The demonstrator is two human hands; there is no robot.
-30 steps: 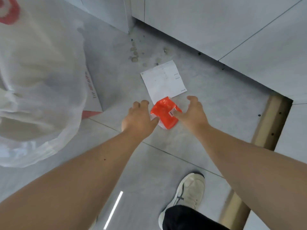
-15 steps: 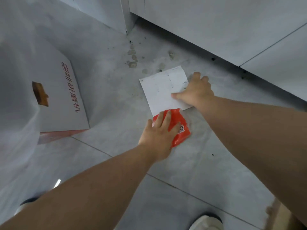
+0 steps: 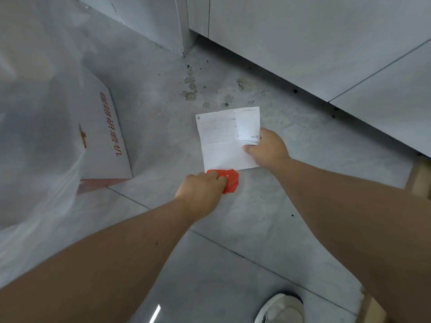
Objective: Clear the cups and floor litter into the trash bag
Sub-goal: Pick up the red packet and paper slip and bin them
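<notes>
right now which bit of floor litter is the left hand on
The crumpled red wrapper, just below the white paper sheet. The left hand covers it; the right hand pinches the sheet.

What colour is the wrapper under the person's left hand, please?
Bright orange-red, seen in the head view: the wrapper lies on the floor beneath the left hand.

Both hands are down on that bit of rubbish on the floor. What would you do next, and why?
Probably lift both pieces and carry them left to the trash bag. The right hand already pinches the white paper at its right edge, which looks creased and raised there, and the left hand is closed on the red wrapper. The translucent bag hangs close on the left.
</notes>
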